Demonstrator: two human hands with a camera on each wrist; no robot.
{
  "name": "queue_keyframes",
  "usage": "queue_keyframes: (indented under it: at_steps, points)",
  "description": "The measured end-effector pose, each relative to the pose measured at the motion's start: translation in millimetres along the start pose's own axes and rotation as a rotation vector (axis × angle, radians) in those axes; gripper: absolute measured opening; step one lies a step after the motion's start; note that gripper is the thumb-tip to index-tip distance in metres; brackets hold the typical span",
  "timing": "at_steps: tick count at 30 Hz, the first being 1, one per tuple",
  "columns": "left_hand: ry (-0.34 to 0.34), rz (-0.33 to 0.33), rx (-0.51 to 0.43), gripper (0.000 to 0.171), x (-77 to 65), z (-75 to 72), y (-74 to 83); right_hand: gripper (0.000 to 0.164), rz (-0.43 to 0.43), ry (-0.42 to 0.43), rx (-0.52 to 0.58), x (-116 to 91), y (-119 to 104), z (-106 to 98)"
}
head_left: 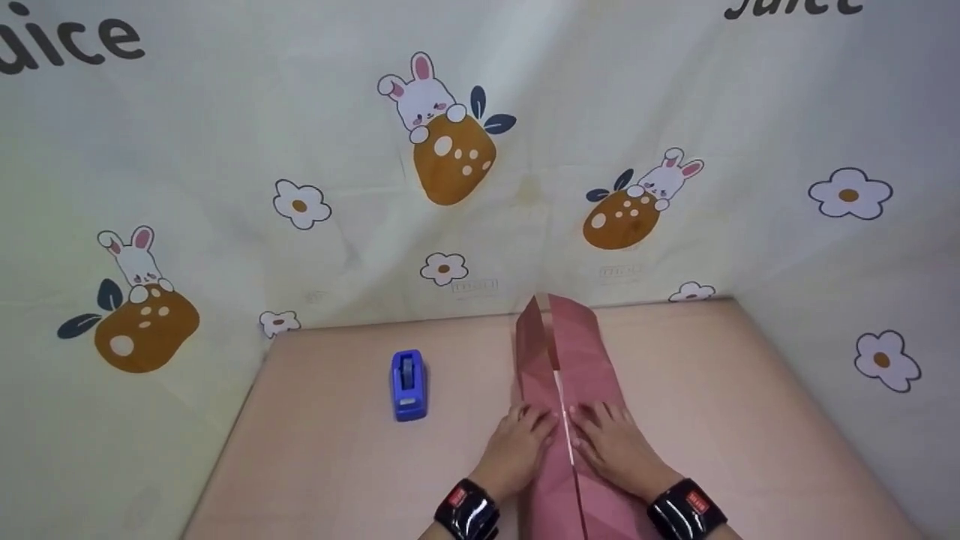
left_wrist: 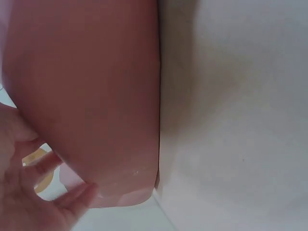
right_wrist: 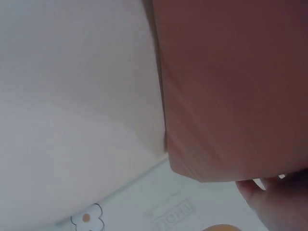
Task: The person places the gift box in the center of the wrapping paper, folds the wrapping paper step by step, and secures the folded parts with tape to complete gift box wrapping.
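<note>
Pink wrapping paper [head_left: 589,352] is folded up from both sides round something long, its two edges nearly meeting along the middle. Between those edges a narrow white strip [head_left: 567,435] shows; the rest of what lies inside is hidden. My left hand [head_left: 517,442] rests on the left flap, fingertips by the seam. Opposite it, my right hand [head_left: 619,450] presses the right flap with its fingers spread. In the left wrist view, loosely bent fingers [left_wrist: 77,199] touch the top of the paper. The right wrist view catches only part of that hand [right_wrist: 284,202] behind the paper's side.
A blue tape dispenser [head_left: 409,386] stands on the table [head_left: 322,450], left of the paper. The paper's far end stands up by the table's back edge. Behind and on both sides hangs a pale cloth [head_left: 337,120] printed with rabbits and flowers.
</note>
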State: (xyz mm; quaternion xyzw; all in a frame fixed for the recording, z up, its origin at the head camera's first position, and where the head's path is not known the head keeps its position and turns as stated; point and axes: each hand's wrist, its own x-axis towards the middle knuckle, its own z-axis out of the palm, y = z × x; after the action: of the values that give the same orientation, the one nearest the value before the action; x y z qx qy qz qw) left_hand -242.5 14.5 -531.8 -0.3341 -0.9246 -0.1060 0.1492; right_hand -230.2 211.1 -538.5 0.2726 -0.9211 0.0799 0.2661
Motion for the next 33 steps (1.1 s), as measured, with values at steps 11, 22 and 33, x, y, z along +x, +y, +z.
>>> queue_keyframes:
  at_steps: [11, 22, 33]
  points:
    - [0.05, 0.016, -0.027, 0.03, -0.6, 0.7, -3.3, 0.045, 0.144, -0.229, 0.206, -0.7, -22.7, -13.4]
    - [0.042, -0.146, -0.364, 0.04, -1.5, 7.5, 2.3, 0.054, 0.152, -0.346, 0.249, -7.7, -28.9, -18.9]
    - [0.032, -0.165, -0.35, 0.041, -3.3, 5.7, 1.6, 0.063, 0.093, -0.28, 0.188, -11.7, -32.6, -13.9]
